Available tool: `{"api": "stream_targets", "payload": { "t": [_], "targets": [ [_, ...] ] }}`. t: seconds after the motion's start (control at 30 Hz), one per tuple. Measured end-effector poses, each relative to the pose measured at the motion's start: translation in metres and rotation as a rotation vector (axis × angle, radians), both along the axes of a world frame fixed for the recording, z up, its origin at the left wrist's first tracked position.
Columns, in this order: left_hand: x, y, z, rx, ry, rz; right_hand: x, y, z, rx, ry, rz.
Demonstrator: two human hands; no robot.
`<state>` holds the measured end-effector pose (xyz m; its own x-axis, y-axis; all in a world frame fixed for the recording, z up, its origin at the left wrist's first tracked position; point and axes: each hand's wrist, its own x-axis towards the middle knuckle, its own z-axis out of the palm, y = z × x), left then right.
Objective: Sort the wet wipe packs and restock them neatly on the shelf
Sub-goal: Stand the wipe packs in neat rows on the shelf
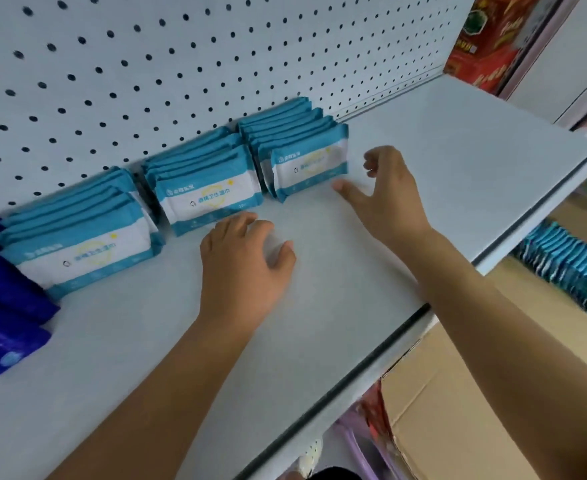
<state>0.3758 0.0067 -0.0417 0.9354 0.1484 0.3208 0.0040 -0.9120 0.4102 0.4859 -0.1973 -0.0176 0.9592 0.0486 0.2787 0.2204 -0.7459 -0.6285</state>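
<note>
Leaning three stacks of teal-and-white packs against the pegboard (181, 64) at the back of the shelf (423, 150): left stack (77, 244) at 9 o'clock of the frame, middle stack (209, 195) just off centre toward 11 o'clock, right stack (306, 157) at 12 o'clock, all with printed faces forward. Resting the left hand (243, 268) on the shelf just at 6 o'clock of the middle stack, with fingers loosely curled and gripping nothing. Reaching the right hand (392, 192) in at 4 o'clock of the right stack, with thumb stretched toward the front pack's lower corner, touching or just short being impossible to tell, and the other fingers loosely bent, holding nothing. Lying at 8 o'clock, just beside the left stack: blue packs (4, 299). Lining up below the shelf at 4 o'clock: spare packs (569, 271) by a cardboard box (441, 410). Showing at 1 o'clock: a red box (486, 39).
</note>
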Motion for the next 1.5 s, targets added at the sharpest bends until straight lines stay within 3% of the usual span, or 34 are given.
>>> {"api": "stream_targets", "payload": {
  "t": [0.17, 0.5, 0.77, 0.9, 1.1, 1.27, 1.5],
  "targets": [
    [-0.023, 0.002, 0.005, 0.074, -0.203, -0.141, -0.116, -0.022, 0.007, -0.156, 0.047, 0.066],
    [-0.202, -0.084, 0.010, -0.205, -0.246, -0.525, -0.375, -0.096, -0.006, -0.219, 0.132, -0.138],
    [-0.325, -0.169, -0.039, -0.220, 0.057, -0.773, -0.549, -0.173, -0.056, -0.154, 0.359, -0.387],
    [-0.352, -0.225, -0.053, -0.174, 0.113, -0.806, -0.602, -0.230, -0.072, -0.126, 0.446, -0.483],
    [-0.377, -0.377, -0.071, -0.140, 0.192, -0.827, -0.671, -0.353, -0.085, -0.071, 0.528, -0.580],
    [-0.408, -0.502, -0.083, -0.165, 0.424, -0.855, -0.725, -0.471, -0.084, -0.126, 0.631, -0.637],
    [-0.398, -0.569, -0.103, -0.131, 0.563, -0.777, -0.720, -0.566, -0.104, -0.077, 0.669, -0.639]
  ]
}}
